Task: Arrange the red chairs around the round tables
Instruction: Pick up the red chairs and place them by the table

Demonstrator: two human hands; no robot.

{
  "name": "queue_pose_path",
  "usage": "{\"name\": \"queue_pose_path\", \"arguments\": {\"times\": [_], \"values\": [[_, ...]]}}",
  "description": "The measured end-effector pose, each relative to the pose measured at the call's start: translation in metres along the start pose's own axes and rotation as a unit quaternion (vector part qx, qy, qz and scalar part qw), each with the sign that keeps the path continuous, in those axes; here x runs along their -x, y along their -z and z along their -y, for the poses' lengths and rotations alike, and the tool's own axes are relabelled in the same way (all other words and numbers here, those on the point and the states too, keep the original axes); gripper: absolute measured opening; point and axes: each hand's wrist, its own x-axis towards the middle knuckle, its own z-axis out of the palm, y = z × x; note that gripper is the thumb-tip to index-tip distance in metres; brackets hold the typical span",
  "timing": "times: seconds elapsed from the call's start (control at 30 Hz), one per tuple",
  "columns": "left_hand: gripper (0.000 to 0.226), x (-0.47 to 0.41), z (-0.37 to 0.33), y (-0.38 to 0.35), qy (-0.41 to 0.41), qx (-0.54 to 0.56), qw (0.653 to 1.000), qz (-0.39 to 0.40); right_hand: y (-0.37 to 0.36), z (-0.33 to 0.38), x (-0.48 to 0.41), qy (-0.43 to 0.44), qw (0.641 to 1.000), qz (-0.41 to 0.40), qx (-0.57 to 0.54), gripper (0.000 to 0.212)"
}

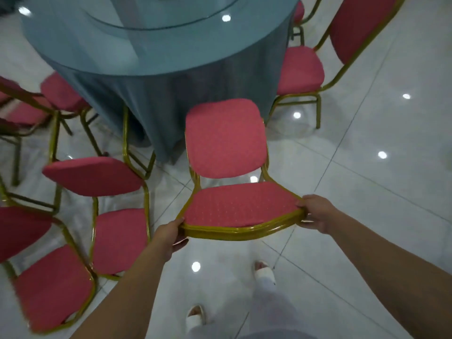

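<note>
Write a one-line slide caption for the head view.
Left hand and right hand grip the front seat edge of a red chair before the draped round table, other chairs nearby.

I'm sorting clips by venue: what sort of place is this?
Probably a banquet hall or restaurant: a cloth-draped round table with a glass turntable, gold-framed red chairs around it, and a glossy tiled floor.

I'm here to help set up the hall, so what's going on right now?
A person holds a red chair by the front of its seat, left hand on one corner and right hand on the other. Its backrest points toward the round table. A second chair stands at the table on the right, and other chairs cluster on the left.
</note>
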Motion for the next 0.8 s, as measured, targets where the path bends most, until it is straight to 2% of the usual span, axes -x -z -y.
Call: {"name": "queue_pose_path", "arguments": {"times": [0.07, 0.13, 0.23, 0.33, 0.47, 0.57, 0.8], "values": [[0.024, 0.015, -0.013, -0.019, -0.01, 0.018, 1.0, 0.017, 0.016, 0.035, 0.0, 0.036, 0.999, 0.01, -0.028, 0.014], [0.032, 0.03, -0.028, -0.035, -0.016, 0.043, 0.997, 0.054, 0.026, 0.064, 0.0, 0.077, 0.996, 0.019, -0.036, 0.025], [0.034, 0.049, -0.049, -0.054, -0.055, 0.099, 0.991, 0.077, 0.029, 0.092, 0.003, 0.125, 0.992, 0.033, 0.0, 0.035], [0.026, 0.063, -0.061, -0.065, -0.102, 0.055, 0.989, 0.09, 0.016, 0.095, 0.006, 0.143, 0.985, 0.065, 0.066, 0.031], [0.026, 0.083, -0.047, -0.06, -0.094, 0.007, 0.989, 0.116, -0.015, 0.069, 0.016, 0.15, 0.971, 0.123, 0.14, 0.019], [0.029, 0.092, -0.02, -0.037, -0.088, 0.035, 0.992, 0.083, -0.048, 0.047, 0.026, 0.146, 0.957, 0.166, 0.187, 0.03], [0.03, 0.109, 0.08, 0.057, -0.022, 0.147, 0.988, -0.04, -0.136, 0.001, 0.051, 0.14, 0.92, 0.239, 0.276, 0.023]]}}
